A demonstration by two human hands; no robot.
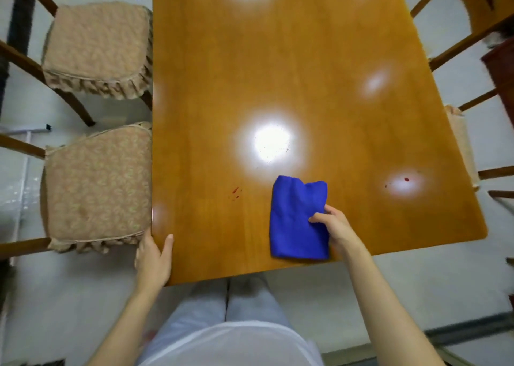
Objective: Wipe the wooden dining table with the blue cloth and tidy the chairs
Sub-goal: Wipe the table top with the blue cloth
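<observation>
Pinched between thumb and fingers of the right hand (338,228) is the right edge of one folded blue cloth (296,221), which lies flat on the wooden dining table (278,59) near its front edge. The left hand (153,260) clasps the table's near-left corner, thumb on top. Two cushioned chairs (97,48) (97,187) stand along the left side. Two red stain patches (235,191) (406,179) flank the cloth.

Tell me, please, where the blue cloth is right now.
In the head view the blue cloth lies on the wooden table near its front edge, pinched by the right hand.
</observation>
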